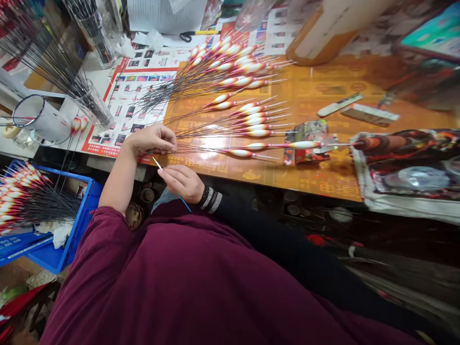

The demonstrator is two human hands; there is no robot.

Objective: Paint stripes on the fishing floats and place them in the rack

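My left hand (156, 139) is closed in a pinch over the table's front edge, at the thin dark stems of fishing floats. The nearest fishing float (240, 153) has a white body with red and yellow ends, and its stem runs to my fingers. Just below, my right hand (185, 183) grips a thin stick (157, 163) with a white tip and a blue lower end, held slanting. A row of similar floats (257, 122) lies behind, and a thicker bunch (233, 60) is farther back. Another float (304, 144) points right, across a paint-stained block (312, 132).
Left stand a white mug (45, 120), a clear cup of dark rods (95, 108) and a blue crate (81, 211) holding more floats. At the right are flat sticks (340, 104) and a paint-stained tray (366, 184). Yellow-handled scissors (201, 33) lie at the back.
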